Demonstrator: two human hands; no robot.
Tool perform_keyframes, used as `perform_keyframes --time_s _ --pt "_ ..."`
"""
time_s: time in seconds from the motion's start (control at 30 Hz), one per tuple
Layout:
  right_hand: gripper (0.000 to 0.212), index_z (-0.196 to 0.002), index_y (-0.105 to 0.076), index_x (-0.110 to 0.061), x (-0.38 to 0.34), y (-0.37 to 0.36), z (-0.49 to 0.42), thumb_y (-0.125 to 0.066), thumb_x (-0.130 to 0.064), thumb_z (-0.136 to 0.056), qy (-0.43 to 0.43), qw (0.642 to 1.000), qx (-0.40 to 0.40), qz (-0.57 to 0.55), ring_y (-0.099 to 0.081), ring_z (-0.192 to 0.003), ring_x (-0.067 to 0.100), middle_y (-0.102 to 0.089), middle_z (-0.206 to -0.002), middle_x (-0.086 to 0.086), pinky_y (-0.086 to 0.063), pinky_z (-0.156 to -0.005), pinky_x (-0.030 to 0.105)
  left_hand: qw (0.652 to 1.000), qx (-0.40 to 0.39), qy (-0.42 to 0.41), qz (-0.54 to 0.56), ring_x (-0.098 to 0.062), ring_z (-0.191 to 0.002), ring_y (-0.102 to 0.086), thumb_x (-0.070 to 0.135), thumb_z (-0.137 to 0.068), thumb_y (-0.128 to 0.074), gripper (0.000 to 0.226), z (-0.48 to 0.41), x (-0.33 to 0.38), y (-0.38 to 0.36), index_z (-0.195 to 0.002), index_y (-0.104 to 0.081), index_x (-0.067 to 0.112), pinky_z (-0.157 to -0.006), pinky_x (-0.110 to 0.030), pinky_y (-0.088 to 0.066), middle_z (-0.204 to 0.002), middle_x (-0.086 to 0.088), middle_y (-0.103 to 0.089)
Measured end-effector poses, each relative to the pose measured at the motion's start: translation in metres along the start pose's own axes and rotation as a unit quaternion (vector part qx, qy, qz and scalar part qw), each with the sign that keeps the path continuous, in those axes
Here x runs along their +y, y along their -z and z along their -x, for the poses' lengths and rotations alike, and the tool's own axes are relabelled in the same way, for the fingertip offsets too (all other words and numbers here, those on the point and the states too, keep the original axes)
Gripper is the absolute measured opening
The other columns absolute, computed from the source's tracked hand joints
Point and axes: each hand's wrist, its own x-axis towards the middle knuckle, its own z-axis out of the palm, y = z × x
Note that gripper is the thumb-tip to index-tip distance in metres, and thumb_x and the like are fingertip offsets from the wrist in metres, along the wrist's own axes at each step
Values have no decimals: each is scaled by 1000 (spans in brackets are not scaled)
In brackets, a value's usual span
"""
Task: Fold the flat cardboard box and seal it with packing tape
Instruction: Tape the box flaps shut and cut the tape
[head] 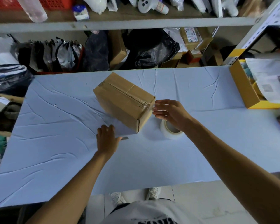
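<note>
My right grip (pixel 168 113) is open, its fingers (pixel 158 103) spread and loosely straight, reaching toward the near right end of the cardboard box (pixel 120 101). The fingertips are at the edge where a strip of clear tape (pixel 145 105) wraps over the corner. Motion blur there keeps me from telling whether they touch the tape or stop just short.

The box is folded up and closed. It sits at an angle on the middle of the surface (pixel 55 143), and the taped seam runs along its top. Its far end faces away from me and I cannot see it.

The roll of tape (pixel 173 135) lies flat on the surface just beside the box's near corner. It is partly covered by my right wrist, so only its near rim and part of the core show.

My left grip (pixel 107 138) rests knuckles up on the surface just in front of the box, fingers bent downward. A small grey thing (pixel 125 138) pokes out on the thumb side. Most of it is hidden, and I cannot tell what it is or whether the grip is holding it.

The surface is covered by a wrinkled pale blue cloth. At its right edge stands an open carton (pixel 242 88) with papers (pixel 268 78) in it, cut off by the frame. Behind the surface, a shelf (pixel 120 23) holds black bags (pixel 152 47) and parcels, too cluttered to sort out.
</note>
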Motion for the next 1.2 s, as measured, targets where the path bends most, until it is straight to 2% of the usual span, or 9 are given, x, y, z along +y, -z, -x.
perform_keyframes --time_s 0.17,0.23,0.3,0.33,0.43,0.57,0.87,1.0,1.2 --pt "26 -104 -64 -4 1 1 -1 -71 2 -80 13 1000 23 10 -62 -72 18 -62 -81 14 -49 -65 22 942 -243 -149 177 -11 -86 -63 45 -79 -69 28 27 39 113 -88 -64 19 -77 -27 -50 -91 3 -68" --pt "25 -105 -63 -5 4 -1 -1 -68 2 -81 21 999 26 -12 -63 -79 21 -64 -81 13 -51 -72 23 922 -100 -245 282 -5 -80 -61 35 -83 -68 18 31 67 153 -86 -64 18 -70 -19 -48 -84 6 -67" --pt "31 -111 -60 -3 6 -2 0 -66 5 -82 24 998 24 -53 -67 -86 24 -69 -82 12 -55 -83 29 911 70 -306 268 -9 -97 -56 31 -84 -65 23 12 86 164 -102 -59 19 -81 -23 -47 -105 4 -61" --pt "35 -114 -58 -1 8 -2 1 -66 8 -81 26 997 20 -75 -68 -86 25 -71 -83 13 -56 -84 31 915 89 -322 225 -14 -111 -50 29 -84 -64 33 -1 91 162 -114 -55 19 -92 -29 -45 -119 1 -55" --pt "42 -118 -53 3 15 -7 6 -66 13 -79 24 992 21 -124 -71 -77 25 -70 -82 18 -59 -75 32 949 -12 -289 124 -23 -143 -14 29 -93 -52 46 -33 92 134 -137 -42 24 -117 -41 -15 -151 0 -29" --pt "42 -121 -50 3 22 -11 6 -64 13 -82 -25 982 41 -181 -70 -70 20 -69 -81 15 -56 -70 29 953 -51 -269 127 -20 -146 7 34 -96 -45 48 -38 86 115 -142 -32 33 -118 -47 1 -159 7 -10" --pt "52 -123 -46 4 32 -18 -2 -69 11 -77 8 982 61 -177 -70 -65 18 -70 -69 11 -56 -66 26 956 -4 -260 138 -23 -141 -15 56 -71 -62 67 -37 92 118 -132 -46 32 -116 -39 -12 -150 4 -30" --pt "48 -121 -45 5 39 -24 -2 -69 9 -79 11 980 89 -180 -69 -63 19 -66 -74 16 -57 -58 25 956 40 -251 149 -22 -135 -23 47 -70 -74 64 -35 96 113 -127 -53 26 -113 -36 -17 -142 3 -37" --pt "36 -100 -51 -1 35 -15 -10 -79 -10 -78 -10 983 181 11 -64 -44 17 -63 -76 17 -53 -43 25 959 94 -237 126 -22 -126 -29 42 -66 -76 59 -34 107 105 -116 -56 20 -110 -41 -23 -125 1 -42"
